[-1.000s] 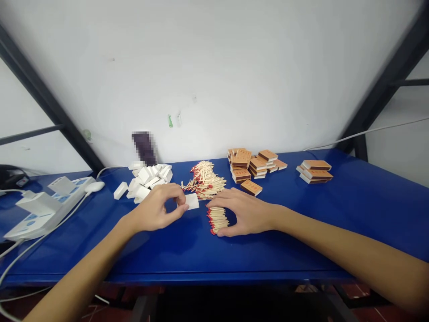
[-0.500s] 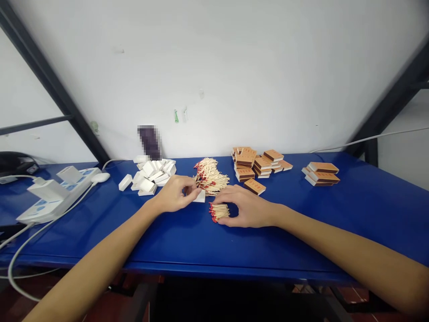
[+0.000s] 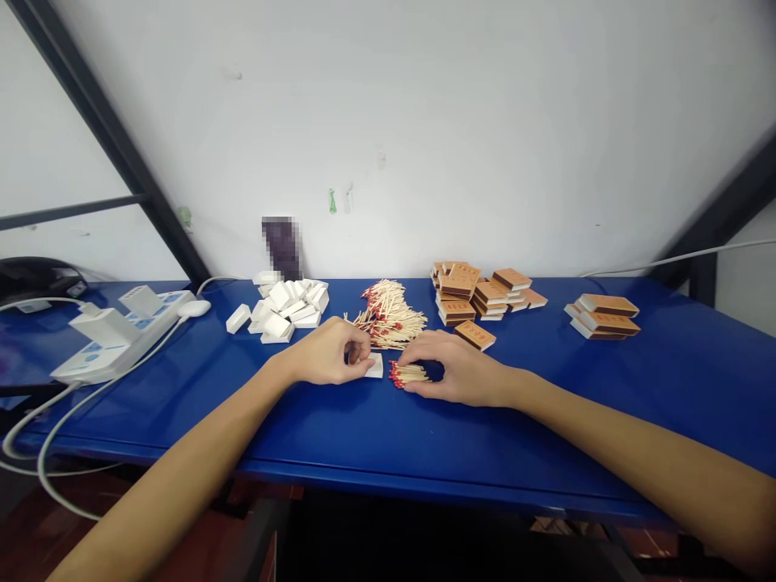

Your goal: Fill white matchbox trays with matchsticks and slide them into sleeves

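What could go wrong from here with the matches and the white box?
The match bunch pinched in the right hand could fan out and scatter if that hold loosens.
The left hand, with the white box, is close to the loose match pile, so a nudge might spread it.
The unevenly stacked matchbox cluster might topple if bumped.

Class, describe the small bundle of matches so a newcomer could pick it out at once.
On the blue table, find the person's right hand. The small bundle of matches lies in its curved grip. Unlike the larger, messier heap of matches behind, its sticks lie roughly side by side, red heads to the left.
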Demonstrator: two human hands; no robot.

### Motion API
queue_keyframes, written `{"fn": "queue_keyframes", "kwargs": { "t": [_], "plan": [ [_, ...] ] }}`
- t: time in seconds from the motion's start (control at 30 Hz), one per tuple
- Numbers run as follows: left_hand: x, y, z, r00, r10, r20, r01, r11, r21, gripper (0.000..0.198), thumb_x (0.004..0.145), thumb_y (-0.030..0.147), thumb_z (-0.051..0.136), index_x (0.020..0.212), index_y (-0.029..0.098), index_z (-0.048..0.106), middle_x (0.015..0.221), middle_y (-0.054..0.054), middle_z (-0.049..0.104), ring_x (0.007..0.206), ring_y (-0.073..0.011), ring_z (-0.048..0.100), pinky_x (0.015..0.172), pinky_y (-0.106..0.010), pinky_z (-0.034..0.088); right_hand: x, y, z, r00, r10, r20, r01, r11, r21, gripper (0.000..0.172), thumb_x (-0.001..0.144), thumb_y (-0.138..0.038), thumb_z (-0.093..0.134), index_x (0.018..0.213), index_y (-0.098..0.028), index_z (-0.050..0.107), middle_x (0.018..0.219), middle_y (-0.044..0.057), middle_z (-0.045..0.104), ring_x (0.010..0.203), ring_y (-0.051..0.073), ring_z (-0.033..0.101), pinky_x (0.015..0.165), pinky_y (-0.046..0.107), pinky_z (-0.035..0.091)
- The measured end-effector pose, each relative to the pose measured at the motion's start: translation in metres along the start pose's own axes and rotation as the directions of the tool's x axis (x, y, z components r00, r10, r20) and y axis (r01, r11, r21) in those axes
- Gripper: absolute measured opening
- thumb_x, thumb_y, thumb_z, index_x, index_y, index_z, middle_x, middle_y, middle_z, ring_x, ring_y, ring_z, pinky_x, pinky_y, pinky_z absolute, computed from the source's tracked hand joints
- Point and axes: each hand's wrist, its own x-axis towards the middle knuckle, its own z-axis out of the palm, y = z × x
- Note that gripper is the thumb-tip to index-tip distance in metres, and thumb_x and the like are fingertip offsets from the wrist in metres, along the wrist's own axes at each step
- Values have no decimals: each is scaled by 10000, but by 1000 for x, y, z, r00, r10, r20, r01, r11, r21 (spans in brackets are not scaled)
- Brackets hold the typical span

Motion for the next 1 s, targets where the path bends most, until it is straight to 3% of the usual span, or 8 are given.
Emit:
{"fn": "queue_keyframes", "kwargs": {
  "t": [0.1,0.27,0.47,0.6,0.77,1.0],
  "plan": [
    [0,0,3,1000,11,-4,-11,1000,-22,219,812,269,589,627,155,563,568,26,560,513,-75,472,524,-212,375,0,0,0,1000,3,2,-3,1000,15,203,852,-334,674,1010,-208,698,965,46,709,882,197,622,846,351,439],
    [0,3,1,989,81,-121,-71,994,86,168,783,315,630,723,162,598,653,18,542,605,-109,484,597,-243,381,1,-1,0,1000,14,-9,-13,999,40,206,837,-307,679,1016,-205,694,962,49,708,881,198,622,835,347,453],
    [-5,7,-9,999,24,26,-31,950,312,427,761,456,683,1082,177,651,1011,-59,603,896,-214,584,778,-308,439,2,-3,0,1000,14,-22,-13,999,45,188,821,-262,669,999,-204,687,962,43,709,890,197,625,845,345,455],
    [-6,7,-9,999,11,53,-29,937,349,408,793,493,657,1049,175,658,966,-54,607,892,-222,590,791,-318,443,2,-3,0,999,13,-29,-12,998,54,208,802,-232,672,1007,-204,681,974,36,710,903,195,624,842,335,457],
    [-2,10,3,996,78,47,-90,927,364,452,817,530,635,1120,194,638,1033,-69,612,981,-244,580,859,-350,449,2,-3,-1,999,28,-27,-26,995,93,225,782,-223,690,1006,-202,687,976,30,710,910,194,627,844,327,458],
    [0,10,6,991,89,96,-119,916,384,459,829,538,640,1129,190,636,1017,-64,627,938,-236,616,817,-334,468,2,-4,-1,999,41,-26,-37,992,120,186,787,-183,675,969,-210,701,940,17,709,876,176,628,799,299,460]
  ]
}}
